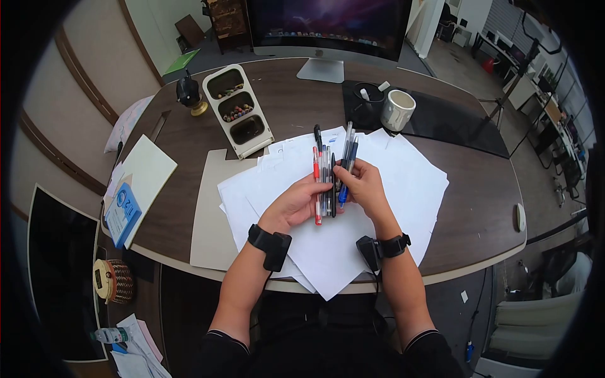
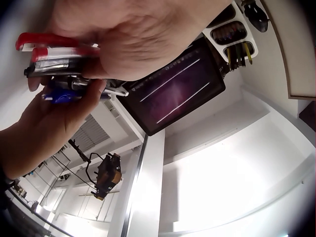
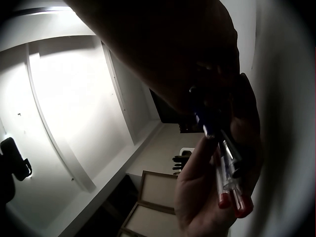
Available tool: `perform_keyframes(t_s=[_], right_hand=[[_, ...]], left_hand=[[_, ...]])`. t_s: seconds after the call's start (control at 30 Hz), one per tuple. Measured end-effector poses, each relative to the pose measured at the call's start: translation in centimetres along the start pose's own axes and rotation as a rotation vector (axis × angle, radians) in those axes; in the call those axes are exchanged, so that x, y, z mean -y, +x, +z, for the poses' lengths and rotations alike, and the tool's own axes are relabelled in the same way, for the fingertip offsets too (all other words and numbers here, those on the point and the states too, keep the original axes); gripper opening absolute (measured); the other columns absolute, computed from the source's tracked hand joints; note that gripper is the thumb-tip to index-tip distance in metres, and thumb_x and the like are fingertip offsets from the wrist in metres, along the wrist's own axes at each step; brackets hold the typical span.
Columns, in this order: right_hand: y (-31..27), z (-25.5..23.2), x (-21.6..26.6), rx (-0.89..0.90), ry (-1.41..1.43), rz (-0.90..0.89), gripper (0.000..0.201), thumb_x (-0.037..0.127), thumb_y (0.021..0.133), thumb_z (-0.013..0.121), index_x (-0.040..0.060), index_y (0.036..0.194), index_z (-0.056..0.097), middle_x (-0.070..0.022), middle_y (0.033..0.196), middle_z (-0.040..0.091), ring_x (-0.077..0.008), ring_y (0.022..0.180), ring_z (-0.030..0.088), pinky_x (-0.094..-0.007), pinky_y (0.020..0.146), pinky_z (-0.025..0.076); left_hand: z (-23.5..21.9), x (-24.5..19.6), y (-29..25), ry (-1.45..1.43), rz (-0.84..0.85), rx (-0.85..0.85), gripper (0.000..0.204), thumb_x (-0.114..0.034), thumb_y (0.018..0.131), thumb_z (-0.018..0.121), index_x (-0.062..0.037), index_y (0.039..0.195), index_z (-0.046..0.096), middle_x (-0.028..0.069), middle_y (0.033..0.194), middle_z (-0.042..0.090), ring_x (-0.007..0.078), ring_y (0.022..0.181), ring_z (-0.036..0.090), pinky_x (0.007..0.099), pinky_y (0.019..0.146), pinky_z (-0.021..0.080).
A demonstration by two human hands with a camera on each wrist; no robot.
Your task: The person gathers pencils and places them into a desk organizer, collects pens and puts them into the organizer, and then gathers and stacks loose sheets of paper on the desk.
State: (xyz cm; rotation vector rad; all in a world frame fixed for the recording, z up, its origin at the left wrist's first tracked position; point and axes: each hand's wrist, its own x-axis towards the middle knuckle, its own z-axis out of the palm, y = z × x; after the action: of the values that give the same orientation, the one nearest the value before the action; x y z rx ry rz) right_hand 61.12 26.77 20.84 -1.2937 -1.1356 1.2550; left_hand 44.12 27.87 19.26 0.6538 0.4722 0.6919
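Above the white papers [image 1: 328, 252], the left hand [image 1: 299, 203] holds several upright pens, among them a red-capped pen [image 1: 317, 214] and black and clear ones, its thumb across them. Close beside it, the right hand [image 1: 368, 189] pinches a few more pens, one with a blue end [image 1: 343, 196]. The two bunches are side by side. In the left wrist view, red pens [image 2: 49, 40] stick out under the left palm, and the right hand [image 2: 49, 123] grips the blue pen [image 2: 61, 96]. The right wrist view is dark; red pen ends [image 3: 242, 206] show there.
A three-compartment holder [image 1: 257, 104] with small coloured items stands at the back left. A mug [image 1: 398, 110] and a round black container [image 1: 367, 94] are at the back right, near the monitor [image 1: 328, 28]. A notebook with a blue pack [image 1: 123, 215] lies left.
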Motion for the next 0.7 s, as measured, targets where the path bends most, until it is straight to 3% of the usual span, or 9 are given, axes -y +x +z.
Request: perform_keyframes(t_s=[0.2, 0.3, 0.4, 0.5, 0.7], right_hand=[[0.2, -0.5, -0.3, -0.011, 0.081, -0.011, 0.021, 0.014, 0.085, 0.068, -0.0051, 0.094, 0.064, -0.0072, 0.076, 0.066, -0.0079, 0.048, 0.057, -0.0204, 0.039, 0.043], [0.3, -0.5, -0.6, -0.026, 0.074, -0.008, 0.019, 0.014, 0.085, 0.07, -0.002, 0.092, 0.062, -0.0039, 0.069, 0.064, -0.0079, 0.041, 0.053, -0.0186, 0.036, 0.037], [0.1, -0.7, -0.4, -0.009, 0.053, -0.004, 0.02, 0.013, 0.084, 0.069, -0.0048, 0.091, 0.064, -0.0067, 0.074, 0.065, -0.0077, 0.046, 0.055, -0.0206, 0.038, 0.041], [0.1, -0.8, -0.5, -0.003, -0.037, 0.004, 0.019, 0.012, 0.083, 0.07, -0.0042, 0.091, 0.064, -0.0056, 0.072, 0.064, -0.0065, 0.047, 0.054, -0.0209, 0.039, 0.04], [0.7, -0.9, -1.4, -0.066, 0.102, -0.049, 0.02, 0.013, 0.083, 0.07, -0.0032, 0.092, 0.064, -0.0036, 0.071, 0.064, -0.0054, 0.052, 0.055, -0.0193, 0.044, 0.041]], left_hand=[[-0.5, -0.3, 0.1, 0.036, -0.068, 0.055, 0.033, -0.009, 0.097, 0.05, 0.0067, 0.125, 0.045, 0.0199, 0.109, 0.062, 0.0259, 0.096, 0.067, 0.0385, 0.083, 0.057], [-0.1, -0.3, -0.2, 0.103, -0.057, 0.047, 0.033, -0.01, 0.096, 0.052, 0.0074, 0.123, 0.047, 0.0198, 0.108, 0.063, 0.0236, 0.094, 0.066, 0.0333, 0.08, 0.056], [0.1, -0.4, -0.3, 0.183, -0.062, 0.03, 0.035, -0.012, 0.096, 0.053, 0.0063, 0.125, 0.046, 0.019, 0.108, 0.064, 0.0232, 0.095, 0.066, 0.0318, 0.079, 0.056], [0.0, -0.1, -0.1, 0.234, -0.055, 0.013, 0.036, -0.012, 0.096, 0.053, 0.0062, 0.126, 0.045, 0.0187, 0.11, 0.063, 0.0259, 0.099, 0.066, 0.0338, 0.081, 0.057], [0.1, -0.5, -0.3, 0.141, -0.095, 0.028, 0.038, -0.008, 0.094, 0.054, 0.0057, 0.128, 0.044, 0.0199, 0.118, 0.06, 0.0336, 0.106, 0.064, 0.0403, 0.085, 0.057]])
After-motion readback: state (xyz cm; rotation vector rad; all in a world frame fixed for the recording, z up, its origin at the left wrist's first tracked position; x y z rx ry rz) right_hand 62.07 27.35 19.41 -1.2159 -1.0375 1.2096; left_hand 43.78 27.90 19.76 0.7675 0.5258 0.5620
